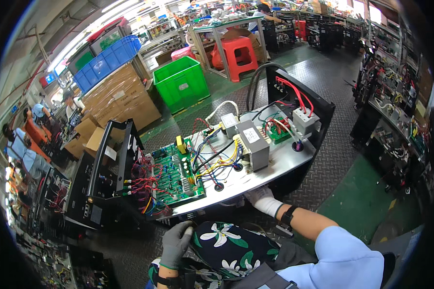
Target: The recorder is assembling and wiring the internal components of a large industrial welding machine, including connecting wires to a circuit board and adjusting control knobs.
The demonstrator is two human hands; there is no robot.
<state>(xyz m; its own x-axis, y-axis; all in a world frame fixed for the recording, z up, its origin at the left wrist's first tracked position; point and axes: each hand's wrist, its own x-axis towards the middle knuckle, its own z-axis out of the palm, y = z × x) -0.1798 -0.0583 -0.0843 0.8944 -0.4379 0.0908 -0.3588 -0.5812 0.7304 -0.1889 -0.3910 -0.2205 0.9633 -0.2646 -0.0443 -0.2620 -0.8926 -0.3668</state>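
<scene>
Before me stands an open black equipment chassis [323, 113] with a silver metal plate [217, 192] across it. The plate bears a green circuit board [171, 176], a grey box-shaped component [253, 144] and bundles of coloured wires [226, 166]. My right hand [264, 200], in a white glove, reaches in under the plate's near edge; its fingertips are hidden there. My left hand [175, 242], in a grey glove, is beside my knee, below the chassis's near edge. Its fingers are curled together, and whatever they may hold is too small to make out.
A green crate [181, 84], a red stool [238, 58] and wrapped cardboard boxes [120, 96] stand beyond the chassis. More black chassis [58, 192] line the left. Shelving with electronic units [390, 115] runs along the right. People [26, 149] are at the far left.
</scene>
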